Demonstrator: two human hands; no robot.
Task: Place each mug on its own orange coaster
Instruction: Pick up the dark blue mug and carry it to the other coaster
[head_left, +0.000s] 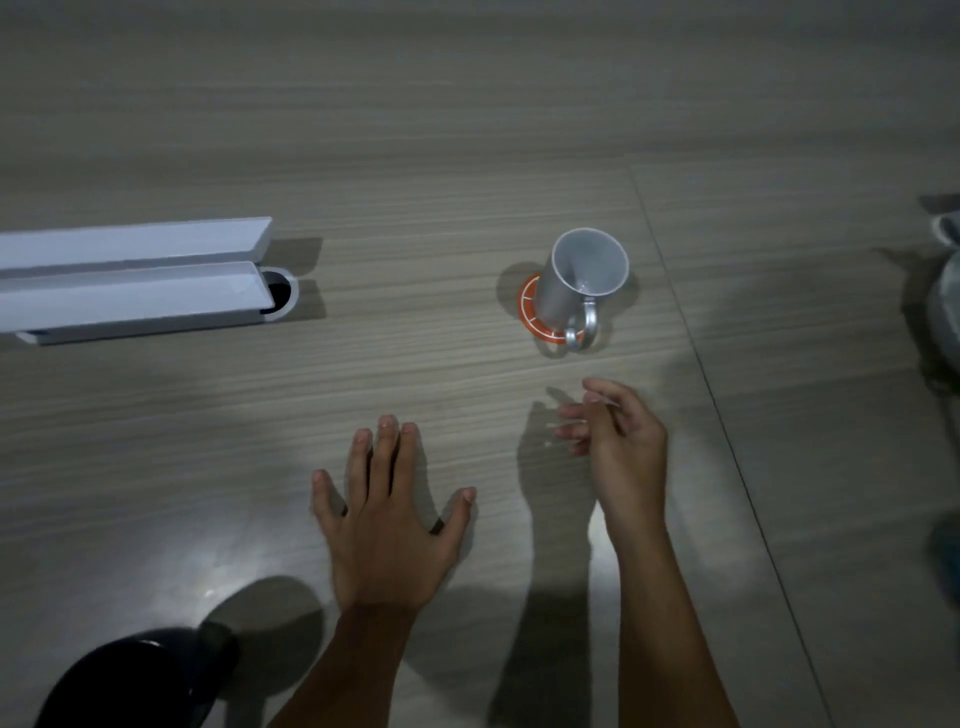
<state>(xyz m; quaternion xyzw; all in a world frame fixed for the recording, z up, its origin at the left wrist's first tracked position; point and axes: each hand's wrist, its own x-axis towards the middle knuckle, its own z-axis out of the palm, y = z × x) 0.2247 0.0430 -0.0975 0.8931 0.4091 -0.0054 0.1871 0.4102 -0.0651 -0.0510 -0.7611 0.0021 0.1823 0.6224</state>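
Observation:
A white mug (576, 291) stands upright on an orange coaster (529, 306) right of the table's middle, its handle turned toward me. My left hand (387, 519) lies flat on the wooden table (415, 156), fingers spread, holding nothing. My right hand (618, 441) hovers just below the mug, fingers loosely curled and apart, empty and not touching the mug.
A long white open box (130, 275) lies at the left, partly over a round cable hole (280, 296). A dark rounded object (135, 680) sits at the bottom left. Pale objects (945, 291), cut off by the frame, show at the right edge. A seam (701, 364) runs diagonally across the table.

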